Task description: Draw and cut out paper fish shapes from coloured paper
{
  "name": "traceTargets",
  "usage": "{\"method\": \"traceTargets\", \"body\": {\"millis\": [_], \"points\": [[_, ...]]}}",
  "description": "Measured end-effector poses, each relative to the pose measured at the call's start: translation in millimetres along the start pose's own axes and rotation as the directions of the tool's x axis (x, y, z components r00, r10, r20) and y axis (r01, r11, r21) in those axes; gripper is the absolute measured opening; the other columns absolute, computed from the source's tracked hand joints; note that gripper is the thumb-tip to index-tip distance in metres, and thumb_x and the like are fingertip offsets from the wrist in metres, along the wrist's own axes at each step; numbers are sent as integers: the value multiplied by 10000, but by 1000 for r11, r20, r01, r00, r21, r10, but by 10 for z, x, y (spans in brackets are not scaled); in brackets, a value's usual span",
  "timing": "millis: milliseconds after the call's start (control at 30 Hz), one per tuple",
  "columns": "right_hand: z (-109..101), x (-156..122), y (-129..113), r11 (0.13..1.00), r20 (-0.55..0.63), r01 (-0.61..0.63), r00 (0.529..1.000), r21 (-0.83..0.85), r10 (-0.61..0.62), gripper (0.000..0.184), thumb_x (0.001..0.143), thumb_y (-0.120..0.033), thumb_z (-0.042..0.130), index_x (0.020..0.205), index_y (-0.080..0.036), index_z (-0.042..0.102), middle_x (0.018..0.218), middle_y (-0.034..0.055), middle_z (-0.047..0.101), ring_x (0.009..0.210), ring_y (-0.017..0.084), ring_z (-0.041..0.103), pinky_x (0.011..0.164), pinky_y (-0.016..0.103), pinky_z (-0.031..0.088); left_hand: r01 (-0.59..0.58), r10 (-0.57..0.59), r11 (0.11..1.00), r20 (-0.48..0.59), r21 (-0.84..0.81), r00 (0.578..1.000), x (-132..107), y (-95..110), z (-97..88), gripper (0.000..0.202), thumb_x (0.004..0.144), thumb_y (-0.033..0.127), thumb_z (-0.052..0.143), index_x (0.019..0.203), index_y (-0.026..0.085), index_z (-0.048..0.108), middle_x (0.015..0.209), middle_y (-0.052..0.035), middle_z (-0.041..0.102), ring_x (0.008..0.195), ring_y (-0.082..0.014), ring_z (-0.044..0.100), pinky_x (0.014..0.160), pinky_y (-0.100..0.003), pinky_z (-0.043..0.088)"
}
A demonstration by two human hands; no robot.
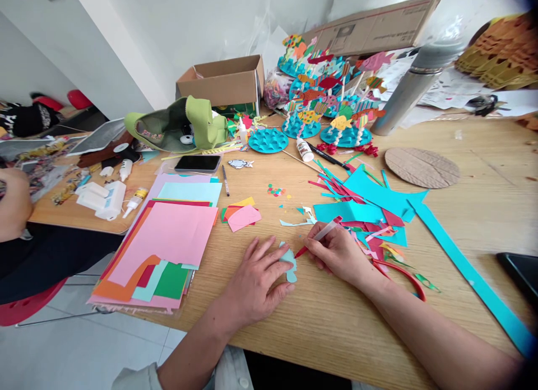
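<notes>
My left hand lies on the wooden table with its fingers stretched out, and its fingertips rest on a small light blue paper cutout. Part of that cutout is hidden under the fingers. In my right hand is a pen with a red tip and a clear barrel. Its tip points down at the right edge of the cutout. Just beyond my left hand sits a little pile of cut paper pieces, a pink piece on top. Red-handled scissors lie partly behind my right forearm.
Stacked coloured paper lies at left, below a phone. Blue and crimson scraps spread at right, near a cardboard oval. Paper fish on blue bases and a steel flask stand behind. Another person's arm shows at left.
</notes>
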State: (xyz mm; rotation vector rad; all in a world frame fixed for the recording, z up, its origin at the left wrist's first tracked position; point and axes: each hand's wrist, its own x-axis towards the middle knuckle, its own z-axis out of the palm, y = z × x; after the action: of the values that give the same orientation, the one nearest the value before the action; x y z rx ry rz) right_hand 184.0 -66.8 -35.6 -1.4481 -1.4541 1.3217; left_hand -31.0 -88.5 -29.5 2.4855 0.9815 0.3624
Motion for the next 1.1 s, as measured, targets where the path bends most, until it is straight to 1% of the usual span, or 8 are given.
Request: {"method": "traceTargets", "body": {"millis": [167,433,600,767,900,1100], "points": [[5,0,-8,1000,-3,10,1000,-13,-10,103,751,-226,510,659,-214,466,461,-60,527,323,84,449,305,182,322,-1,1,1000,-10,-2,1000,5,-2,-1,316,931,378,470,1189,235,584,1409,-43,495,1391,-243,295,1152,-509,189],[0,1,6,999,6,29,1000,-31,-29,113,750,-213,506,645,-212,463,454,-57,530,327,79,443,317,183,321,2,-2,1000,4,1,1000,5,-2,2,325,936,383,460,1200,233,575,1425,-28,477,1394,-243,286,1158,-502,174],[-1,-1,2,996,0,57,998,-63,-57,117,755,-210,507,645,-213,466,432,-65,511,326,80,440,324,185,323,3,-3,1000,2,-5,1000,5,-6,5,316,930,379,473,1189,235,581,1418,-35,486,1397,-241,281,1155,-507,178],[-4,-9,-12,996,3,50,999,-69,-50,119,755,-215,510,648,-217,458,407,-73,496,316,79,422,322,183,313,7,-7,1000,2,-4,1000,3,-8,8,318,931,382,469,1192,238,580,1424,-27,480,1396,-242,281,1154,-510,177],[-4,-10,-19,998,1,36,999,-52,-36,116,760,-221,506,654,-217,459,428,-67,513,319,81,433,322,186,315,6,-6,1000,0,-3,1000,2,-4,3,320,933,382,464,1192,236,582,1421,-30,482,1394,-244,286,1154,-510,178],[-10,-5,-14,995,-1,64,998,-82,-64,122,755,-216,507,645,-220,457,418,-66,515,314,83,430,323,189,311,4,-4,1000,1,-5,1000,-1,-9,8,322,932,382,464,1194,235,581,1424,-35,479,1397,-246,280,1151,-511,181]]}}
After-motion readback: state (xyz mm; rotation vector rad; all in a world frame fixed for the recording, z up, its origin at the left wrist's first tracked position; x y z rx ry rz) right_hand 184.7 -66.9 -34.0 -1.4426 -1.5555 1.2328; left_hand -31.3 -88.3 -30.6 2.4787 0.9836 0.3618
